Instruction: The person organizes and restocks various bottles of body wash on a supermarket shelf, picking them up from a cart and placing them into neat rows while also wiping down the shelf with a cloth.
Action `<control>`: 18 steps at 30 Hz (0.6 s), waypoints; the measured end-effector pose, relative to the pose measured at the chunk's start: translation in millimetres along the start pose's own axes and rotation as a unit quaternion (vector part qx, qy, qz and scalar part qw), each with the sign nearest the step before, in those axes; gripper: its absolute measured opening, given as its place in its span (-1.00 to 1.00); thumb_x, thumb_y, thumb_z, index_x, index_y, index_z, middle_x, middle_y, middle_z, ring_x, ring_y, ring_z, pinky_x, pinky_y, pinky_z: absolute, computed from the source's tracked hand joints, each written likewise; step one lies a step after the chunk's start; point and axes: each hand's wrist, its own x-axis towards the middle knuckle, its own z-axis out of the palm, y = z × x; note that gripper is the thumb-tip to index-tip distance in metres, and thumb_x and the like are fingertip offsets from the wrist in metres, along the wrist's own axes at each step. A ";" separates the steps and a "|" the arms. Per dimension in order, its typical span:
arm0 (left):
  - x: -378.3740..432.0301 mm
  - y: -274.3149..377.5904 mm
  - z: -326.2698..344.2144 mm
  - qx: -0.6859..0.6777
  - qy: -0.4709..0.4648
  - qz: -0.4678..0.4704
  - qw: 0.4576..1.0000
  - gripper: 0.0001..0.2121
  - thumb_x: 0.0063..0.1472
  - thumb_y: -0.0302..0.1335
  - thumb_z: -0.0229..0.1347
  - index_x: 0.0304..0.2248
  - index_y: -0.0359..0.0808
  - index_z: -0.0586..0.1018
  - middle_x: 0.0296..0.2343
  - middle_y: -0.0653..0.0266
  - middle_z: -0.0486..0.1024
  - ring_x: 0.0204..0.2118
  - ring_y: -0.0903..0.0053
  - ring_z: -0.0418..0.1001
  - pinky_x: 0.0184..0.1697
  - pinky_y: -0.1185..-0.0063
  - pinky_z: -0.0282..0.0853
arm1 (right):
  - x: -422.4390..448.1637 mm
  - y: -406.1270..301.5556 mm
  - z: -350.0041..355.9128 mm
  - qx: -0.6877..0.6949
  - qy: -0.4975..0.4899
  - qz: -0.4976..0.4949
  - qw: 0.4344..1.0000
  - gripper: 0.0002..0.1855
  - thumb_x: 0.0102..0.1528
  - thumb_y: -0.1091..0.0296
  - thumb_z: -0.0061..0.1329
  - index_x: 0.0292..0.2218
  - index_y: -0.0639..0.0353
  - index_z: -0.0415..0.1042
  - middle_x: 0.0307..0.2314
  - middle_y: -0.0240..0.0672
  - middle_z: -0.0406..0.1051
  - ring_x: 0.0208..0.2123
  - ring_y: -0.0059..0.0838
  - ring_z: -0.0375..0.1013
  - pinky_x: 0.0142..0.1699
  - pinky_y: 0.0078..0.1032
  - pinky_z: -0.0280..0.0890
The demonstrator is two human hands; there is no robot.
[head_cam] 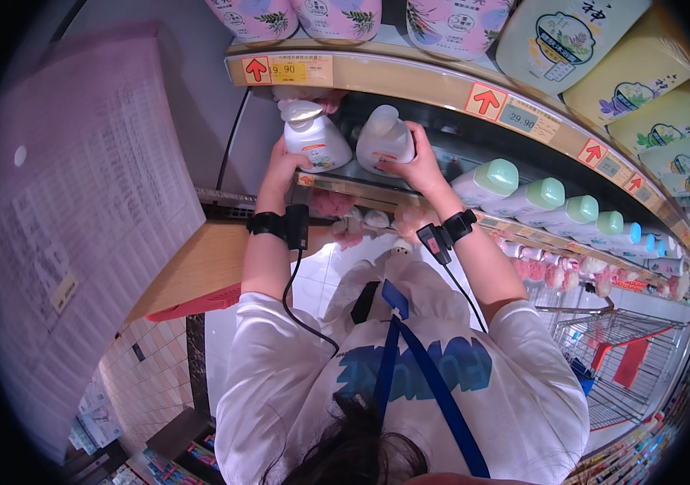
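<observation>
Two white plastic bottles stand at the front of a store shelf (345,180). My left hand (284,168) grips the left bottle (319,140) low on its side, thumb across the front. This bottle has a rounded white cap and a small printed label. My right hand (422,167) is wrapped around the right bottle (384,142), whose cap is paler and more see-through. A narrow gap separates the two bottles. Behind the left one, a pink and white bath puff (314,94) is partly hidden. Black bands with cabled devices circle both my wrists.
Green-capped bottles (496,177) line the same shelf to the right. Pink and pale-green bottles (569,45) fill the shelf above, behind a price rail (405,76). Bath puffs (333,203) hang below. A shopping cart (624,357) stands right; a printed sheet (96,200) hangs left above a wooden surface (199,260).
</observation>
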 end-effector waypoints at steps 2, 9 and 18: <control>7.8 1.2 -1.8 -0.002 -0.008 0.002 1.000 -0.27 -0.40 -0.76 0.03 -0.03 -0.34 0.40 -0.23 0.28 0.50 -0.15 0.43 0.45 -0.08 0.56 0.36 | 4.1 7.0 0.9 -0.007 0.004 -0.010 1.000 -0.10 -0.30 0.48 0.36 0.04 0.10 0.14 -0.14 -0.34 0.34 -0.07 -0.48 0.30 0.04 -0.46 0.23; 5.9 13.9 1.6 0.033 -0.064 0.013 0.997 -0.29 -0.40 -0.71 -0.04 -0.04 -0.38 0.40 -0.25 0.28 0.49 -0.16 0.47 0.42 -0.14 0.60 0.36 | 15.4 -4.4 -4.9 0.025 -0.094 0.029 0.995 -0.04 -0.27 0.56 0.32 0.11 0.13 0.08 -0.10 -0.33 0.31 -0.03 -0.49 0.29 0.05 -0.47 0.26; -0.4 8.5 13.5 0.116 0.024 0.190 0.975 -0.31 -0.08 -0.54 0.23 0.07 -0.32 0.20 -0.12 0.19 0.32 -0.01 0.43 0.31 0.03 0.47 0.28 | 4.1 -1.7 9.0 0.041 -0.073 0.027 0.996 -0.06 -0.20 0.61 0.27 0.13 0.15 0.00 -0.08 -0.30 0.29 -0.05 -0.46 0.33 0.03 -0.45 0.30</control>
